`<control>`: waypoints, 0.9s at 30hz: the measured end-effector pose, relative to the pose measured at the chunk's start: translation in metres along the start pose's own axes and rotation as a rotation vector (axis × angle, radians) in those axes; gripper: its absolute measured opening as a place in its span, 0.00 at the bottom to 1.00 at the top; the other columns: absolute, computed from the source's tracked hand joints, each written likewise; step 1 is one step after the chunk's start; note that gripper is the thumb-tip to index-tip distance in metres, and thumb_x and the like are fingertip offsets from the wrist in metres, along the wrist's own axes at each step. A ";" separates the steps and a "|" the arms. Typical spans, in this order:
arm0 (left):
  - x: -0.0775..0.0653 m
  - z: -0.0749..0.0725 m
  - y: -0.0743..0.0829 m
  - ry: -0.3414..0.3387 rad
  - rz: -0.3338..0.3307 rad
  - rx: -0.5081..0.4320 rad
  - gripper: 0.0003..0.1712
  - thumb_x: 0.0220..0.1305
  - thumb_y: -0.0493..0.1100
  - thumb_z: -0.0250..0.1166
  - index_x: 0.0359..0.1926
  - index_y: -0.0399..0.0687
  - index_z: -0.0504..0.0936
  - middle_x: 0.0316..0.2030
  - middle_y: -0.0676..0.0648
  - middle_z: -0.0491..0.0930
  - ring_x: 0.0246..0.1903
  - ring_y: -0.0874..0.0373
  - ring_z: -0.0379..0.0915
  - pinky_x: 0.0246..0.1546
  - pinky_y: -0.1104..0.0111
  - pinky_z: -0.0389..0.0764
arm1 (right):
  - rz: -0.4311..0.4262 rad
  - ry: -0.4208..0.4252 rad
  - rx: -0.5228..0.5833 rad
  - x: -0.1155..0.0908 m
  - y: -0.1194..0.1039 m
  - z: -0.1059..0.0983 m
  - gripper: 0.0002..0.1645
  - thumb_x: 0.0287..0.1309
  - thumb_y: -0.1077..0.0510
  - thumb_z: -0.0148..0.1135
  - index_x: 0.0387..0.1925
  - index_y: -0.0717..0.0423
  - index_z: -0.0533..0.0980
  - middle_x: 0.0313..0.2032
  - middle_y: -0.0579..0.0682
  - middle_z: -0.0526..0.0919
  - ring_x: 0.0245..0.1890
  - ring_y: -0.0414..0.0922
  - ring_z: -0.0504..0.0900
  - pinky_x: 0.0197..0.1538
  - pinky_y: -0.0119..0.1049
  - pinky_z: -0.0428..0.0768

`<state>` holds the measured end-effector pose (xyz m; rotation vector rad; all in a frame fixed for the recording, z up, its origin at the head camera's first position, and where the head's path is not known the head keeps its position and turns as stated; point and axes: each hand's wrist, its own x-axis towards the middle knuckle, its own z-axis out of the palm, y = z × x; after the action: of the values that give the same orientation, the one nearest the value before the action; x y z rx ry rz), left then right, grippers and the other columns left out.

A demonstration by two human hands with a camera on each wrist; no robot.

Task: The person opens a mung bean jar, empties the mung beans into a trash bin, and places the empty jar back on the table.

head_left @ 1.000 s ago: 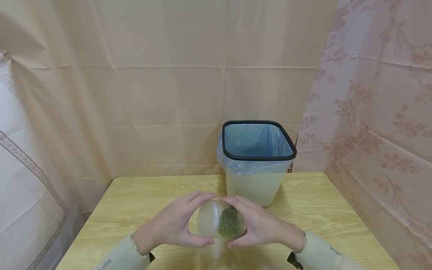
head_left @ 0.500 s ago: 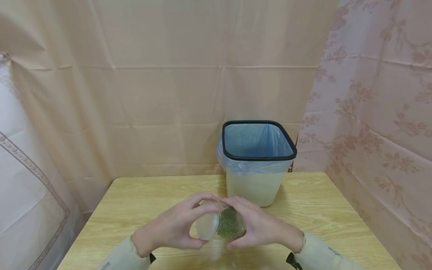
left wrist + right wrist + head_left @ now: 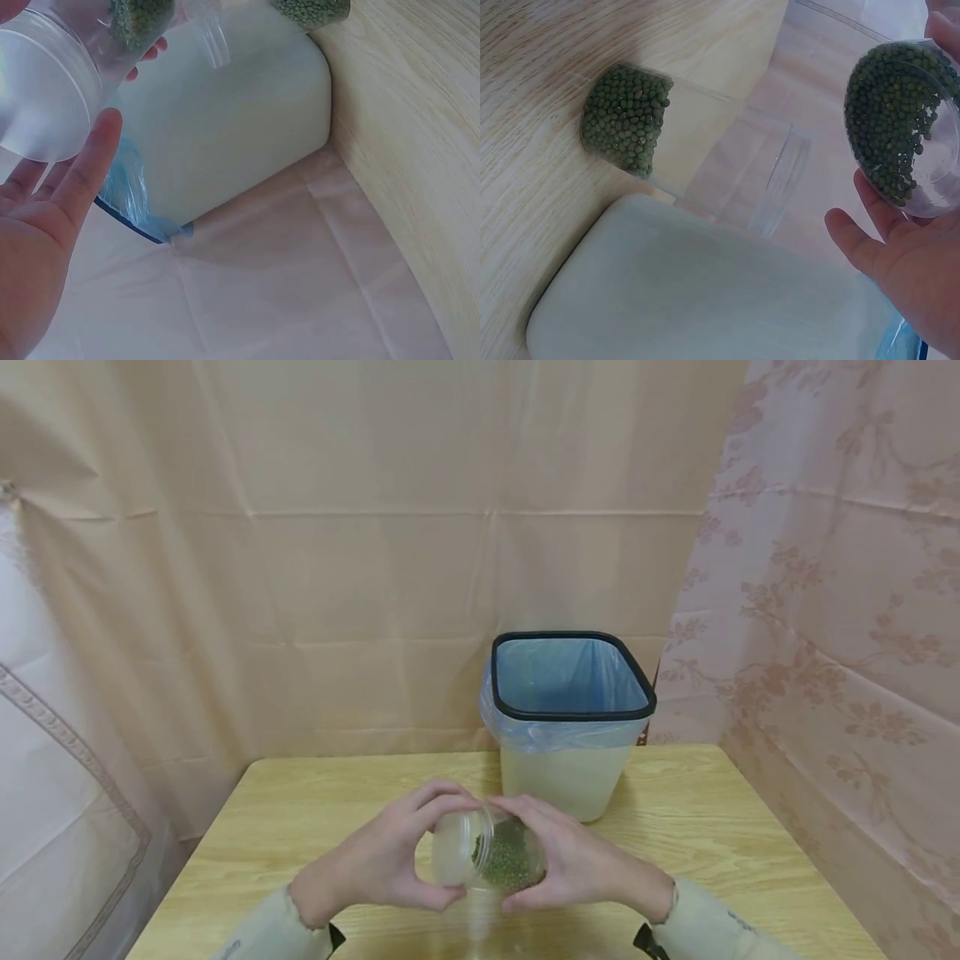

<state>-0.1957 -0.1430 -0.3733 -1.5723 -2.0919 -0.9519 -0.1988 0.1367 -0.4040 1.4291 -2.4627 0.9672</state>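
Note:
My right hand [image 3: 573, 856] grips a clear jar [image 3: 900, 120] of green mung beans, tilted with its mouth to the left. My left hand [image 3: 390, 856] holds the frosted lid [image 3: 45, 97] at that mouth, thumb below and fingers above in the head view. Between lid and beans the jar's clear ringed neck shows. Underneath both hands a second clear jar [image 3: 705, 157] stands upright on the table, mung beans [image 3: 626, 124] filling its bottom part; its ringed top has no lid on it. In the head view it is faint below the held jar.
Behind the hands, a pale bin [image 3: 562, 777] with a black rim and blue liner [image 3: 562, 677] stands at the table's back right. Beige curtain [image 3: 337, 568] hangs behind the wooden table [image 3: 300, 810], floral cloth [image 3: 840, 652] on the right.
My left fingers opened, took a new grip and turned the lid. It has shifted slightly left, showing more of the jar's neck. The right hand has stayed put.

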 end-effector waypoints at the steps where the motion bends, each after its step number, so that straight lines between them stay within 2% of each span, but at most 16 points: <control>1: 0.000 0.000 0.000 0.003 0.005 0.000 0.49 0.42 0.45 0.82 0.67 0.45 0.71 0.59 0.49 0.71 0.51 0.58 0.75 0.44 0.72 0.80 | 0.003 -0.002 0.006 0.000 0.000 0.000 0.65 0.44 0.39 0.82 0.77 0.44 0.55 0.64 0.39 0.71 0.61 0.44 0.75 0.61 0.43 0.76; 5: 0.000 0.002 -0.001 0.016 0.023 -0.006 0.49 0.41 0.45 0.82 0.66 0.43 0.71 0.58 0.47 0.71 0.49 0.59 0.75 0.41 0.75 0.80 | -0.013 -0.003 0.001 -0.001 -0.001 0.001 0.65 0.46 0.34 0.79 0.78 0.47 0.54 0.65 0.41 0.71 0.61 0.45 0.75 0.62 0.44 0.76; 12: 0.001 0.004 -0.003 0.033 0.050 -0.003 0.49 0.38 0.45 0.82 0.65 0.41 0.72 0.56 0.47 0.72 0.47 0.59 0.75 0.37 0.79 0.80 | 0.001 -0.032 0.015 -0.001 0.000 0.002 0.68 0.44 0.31 0.77 0.79 0.48 0.52 0.70 0.42 0.66 0.67 0.42 0.69 0.65 0.44 0.73; 16: 0.001 0.005 -0.003 0.049 0.074 0.017 0.49 0.37 0.46 0.82 0.64 0.40 0.73 0.56 0.46 0.73 0.48 0.58 0.76 0.36 0.80 0.80 | -0.060 -0.020 -0.010 0.000 0.000 0.002 0.68 0.45 0.32 0.78 0.78 0.55 0.53 0.70 0.47 0.67 0.67 0.44 0.70 0.64 0.44 0.74; 19: 0.001 0.006 -0.003 0.059 0.087 0.026 0.50 0.36 0.46 0.82 0.63 0.39 0.73 0.55 0.45 0.73 0.48 0.57 0.76 0.36 0.80 0.79 | -0.087 -0.014 -0.024 0.001 0.001 0.002 0.68 0.46 0.33 0.77 0.77 0.58 0.53 0.69 0.48 0.68 0.65 0.45 0.71 0.63 0.44 0.74; 27: 0.001 0.007 -0.004 0.071 0.099 0.033 0.49 0.36 0.45 0.81 0.63 0.38 0.73 0.55 0.44 0.73 0.48 0.56 0.76 0.36 0.79 0.80 | -0.009 -0.032 -0.015 0.002 -0.001 0.002 0.67 0.45 0.31 0.77 0.78 0.50 0.54 0.68 0.41 0.69 0.65 0.41 0.71 0.63 0.42 0.75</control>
<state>-0.1988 -0.1382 -0.3792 -1.5858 -1.9532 -0.9207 -0.1983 0.1333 -0.4044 1.4606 -2.4788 0.9299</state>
